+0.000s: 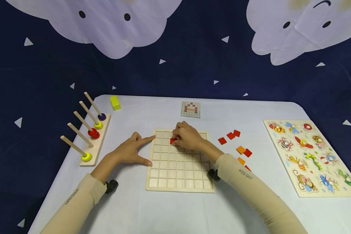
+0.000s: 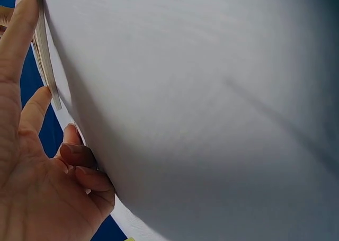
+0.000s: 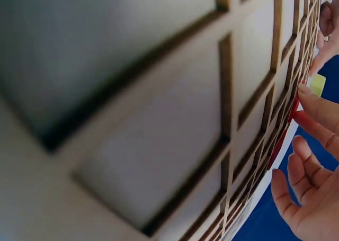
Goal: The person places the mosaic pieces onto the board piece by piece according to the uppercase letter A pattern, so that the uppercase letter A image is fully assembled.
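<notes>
A wooden grid board [image 1: 180, 174] lies flat on the white table. Against its left edge rest the straight index finger and thumb of my left hand [image 1: 131, 150], spread wide apart; the other fingers fold toward the palm in the left wrist view. My right hand [image 1: 187, 135] reaches over the upper part of the grid. Its thumb and index finger pinch a small red square tile [image 1: 172, 141] at one of the cells, and the other fingers are loosely bent. More red shows in the grid beside these fingertips, partly hidden by the hand.
Right of the board lie loose red tiles [image 1: 222, 140] and orange tiles [image 1: 240, 149]. A small pattern card [image 1: 190, 109] sits behind it. At left are a peg stand with rings [image 1: 100, 143] and a yellow block [image 1: 115, 102]; an insect picture puzzle [image 1: 313, 159] lies far right.
</notes>
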Available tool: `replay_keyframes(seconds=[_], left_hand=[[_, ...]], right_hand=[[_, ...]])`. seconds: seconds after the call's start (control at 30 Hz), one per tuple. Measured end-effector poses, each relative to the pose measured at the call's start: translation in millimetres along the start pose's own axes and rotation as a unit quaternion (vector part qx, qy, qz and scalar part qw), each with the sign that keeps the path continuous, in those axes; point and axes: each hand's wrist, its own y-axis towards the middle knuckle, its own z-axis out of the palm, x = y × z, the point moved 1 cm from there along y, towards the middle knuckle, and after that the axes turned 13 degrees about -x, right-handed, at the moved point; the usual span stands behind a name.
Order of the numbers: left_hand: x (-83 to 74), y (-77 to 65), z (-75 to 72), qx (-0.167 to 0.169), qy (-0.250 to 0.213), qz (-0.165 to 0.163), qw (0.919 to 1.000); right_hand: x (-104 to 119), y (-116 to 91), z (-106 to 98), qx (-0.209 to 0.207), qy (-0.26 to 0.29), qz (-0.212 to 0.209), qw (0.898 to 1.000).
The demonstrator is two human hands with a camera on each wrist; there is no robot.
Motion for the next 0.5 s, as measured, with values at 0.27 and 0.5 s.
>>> replay_keyframes(seconds=[0.27,0.5], left_hand=[[-2.1,-1.7,-1.8,-0.004,0.001,0.001,1.0],[-2.9,-2.4,-0.8,-0.008,-0.003,0.005,1.0]], right_hand=[[3,-1,1,-0.006,-0.022,0.008,1.0],[-6,-12,-15,-0.031,0.019,0.021,0.999]])
